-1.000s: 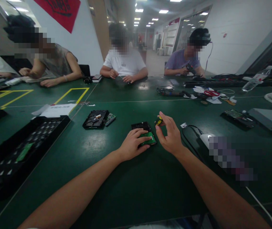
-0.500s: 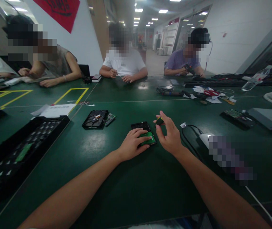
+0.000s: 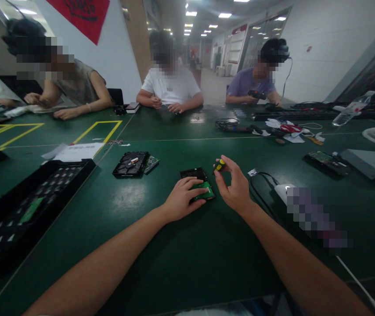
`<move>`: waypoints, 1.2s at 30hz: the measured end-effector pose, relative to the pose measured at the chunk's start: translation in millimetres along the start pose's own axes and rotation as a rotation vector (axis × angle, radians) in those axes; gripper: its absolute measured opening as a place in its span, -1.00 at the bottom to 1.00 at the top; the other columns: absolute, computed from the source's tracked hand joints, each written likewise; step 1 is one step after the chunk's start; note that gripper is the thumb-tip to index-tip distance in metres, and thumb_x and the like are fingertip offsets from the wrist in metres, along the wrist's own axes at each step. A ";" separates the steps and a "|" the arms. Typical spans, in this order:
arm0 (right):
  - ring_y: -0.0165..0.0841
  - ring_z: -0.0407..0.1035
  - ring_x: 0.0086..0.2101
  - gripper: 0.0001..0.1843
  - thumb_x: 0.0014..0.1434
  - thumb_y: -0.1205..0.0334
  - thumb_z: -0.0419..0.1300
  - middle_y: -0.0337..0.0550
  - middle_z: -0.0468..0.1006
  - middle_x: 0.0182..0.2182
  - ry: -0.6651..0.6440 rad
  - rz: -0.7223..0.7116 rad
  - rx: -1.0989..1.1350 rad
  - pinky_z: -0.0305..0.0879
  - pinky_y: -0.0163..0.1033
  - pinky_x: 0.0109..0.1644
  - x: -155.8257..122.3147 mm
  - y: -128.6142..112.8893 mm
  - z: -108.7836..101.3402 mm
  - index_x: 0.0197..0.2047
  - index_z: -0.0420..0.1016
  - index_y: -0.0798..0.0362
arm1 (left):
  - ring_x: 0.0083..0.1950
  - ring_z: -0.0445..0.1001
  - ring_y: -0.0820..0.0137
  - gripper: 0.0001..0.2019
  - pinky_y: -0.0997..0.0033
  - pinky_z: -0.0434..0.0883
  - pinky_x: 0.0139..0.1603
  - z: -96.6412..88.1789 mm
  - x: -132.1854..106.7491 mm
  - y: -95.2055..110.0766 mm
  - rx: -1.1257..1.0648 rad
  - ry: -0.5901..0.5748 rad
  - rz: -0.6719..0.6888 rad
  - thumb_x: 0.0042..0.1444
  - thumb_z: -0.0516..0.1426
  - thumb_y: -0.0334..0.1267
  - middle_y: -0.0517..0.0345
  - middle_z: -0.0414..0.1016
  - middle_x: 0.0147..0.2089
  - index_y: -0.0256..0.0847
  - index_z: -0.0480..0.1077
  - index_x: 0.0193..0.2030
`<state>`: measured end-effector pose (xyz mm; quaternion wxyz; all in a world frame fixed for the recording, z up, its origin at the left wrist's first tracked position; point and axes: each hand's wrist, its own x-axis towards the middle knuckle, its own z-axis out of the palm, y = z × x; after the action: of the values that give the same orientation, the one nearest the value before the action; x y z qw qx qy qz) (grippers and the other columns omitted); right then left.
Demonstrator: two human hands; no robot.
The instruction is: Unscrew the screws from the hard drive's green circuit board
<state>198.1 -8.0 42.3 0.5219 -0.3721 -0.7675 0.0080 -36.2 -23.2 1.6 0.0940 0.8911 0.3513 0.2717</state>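
Note:
A hard drive (image 3: 192,174) lies in front of me, black at its far end, with a green circuit board (image 3: 208,192) showing on its near part. My left hand (image 3: 186,196) grips it from the left, fingers over the top and thumb along the near edge. Just right of the drive, my right hand (image 3: 232,182) is raised, with a small black and yellow screwdriver (image 3: 220,165) pinched between thumb and fingers. The screwdriver's tip is too small to make out. Further left lie another hard drive (image 3: 131,164) and a loose circuit board (image 3: 151,164).
A long black tray (image 3: 52,210) with a green piece inside stands at left. To the right are a power strip (image 3: 283,189) with a cable, another drive (image 3: 327,163) and a grey box (image 3: 370,162). Several people sit across the green table (image 3: 161,272); a bottle (image 3: 352,110) lies far right.
The screwdriver has turned in my right fingers, so more of its yellow handle shows. My left hand and the hard drive stay put. Across the table, the right-hand person's handheld tool has tilted.

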 end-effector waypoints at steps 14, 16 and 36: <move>-0.20 0.49 -0.05 -0.32 0.38 0.31 0.20 -0.06 0.51 0.10 -0.066 -0.062 0.023 0.54 0.04 0.05 5.6 -1.5 -3.9 0.48 0.14 -0.23 | 0.43 0.27 0.02 -0.61 -0.19 0.29 0.40 0.4 -0.3 1.3 0.007 0.011 -0.001 0.34 0.22 -0.04 0.02 0.41 0.37 0.02 0.49 0.26; -0.18 0.47 -0.04 -0.31 0.38 0.30 0.19 -0.04 0.50 0.10 -0.085 -0.060 0.020 0.53 0.08 0.07 6.2 -1.9 -5.2 0.48 0.13 -0.21 | 0.43 0.28 0.02 -0.61 -0.20 0.29 0.40 0.0 -0.1 1.8 0.008 0.009 -0.002 0.35 0.21 -0.04 0.01 0.41 0.36 0.02 0.49 0.26; -0.16 0.52 0.00 -0.27 0.41 0.22 0.15 -0.02 0.48 0.23 -0.102 0.000 0.029 0.53 0.09 0.15 2.2 1.0 -1.9 0.54 -0.01 -0.22 | 0.43 0.28 0.00 -0.62 -0.21 0.29 0.39 1.8 0.2 -0.6 0.005 0.011 0.003 0.34 0.22 -0.04 0.02 0.41 0.36 0.04 0.49 0.26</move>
<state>199.8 -6.6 44.5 0.4875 -0.3636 -0.7929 0.0381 -35.4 -22.6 0.0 0.0896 0.8903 0.3509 0.2759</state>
